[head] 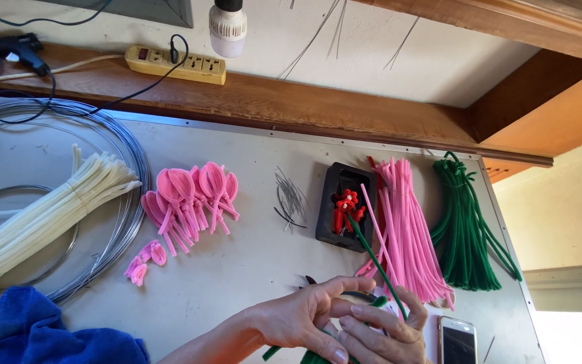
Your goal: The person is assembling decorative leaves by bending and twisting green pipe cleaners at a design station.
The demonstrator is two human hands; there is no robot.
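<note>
At six o'clock, the left hand [301, 317] and right hand [382, 334] both grip a thin green-wrapped stem [375, 259] topped with a red fuzzy flower [347, 201], beside the loose pink pipe cleaners [405, 229].

The left hand [308, 317] and right hand [385, 334] run off the bottom edge, so the lower fingers [372, 344] are cut off. Between the fingertips sits a round thing [357, 297], possibly a tape roll, mostly covered. The green stem [375, 259] vanishes behind those fingers. Just right of them, a phone [457, 340] is cropped. Far left of them, a blue cloth [31, 330] is cropped too.
</note>
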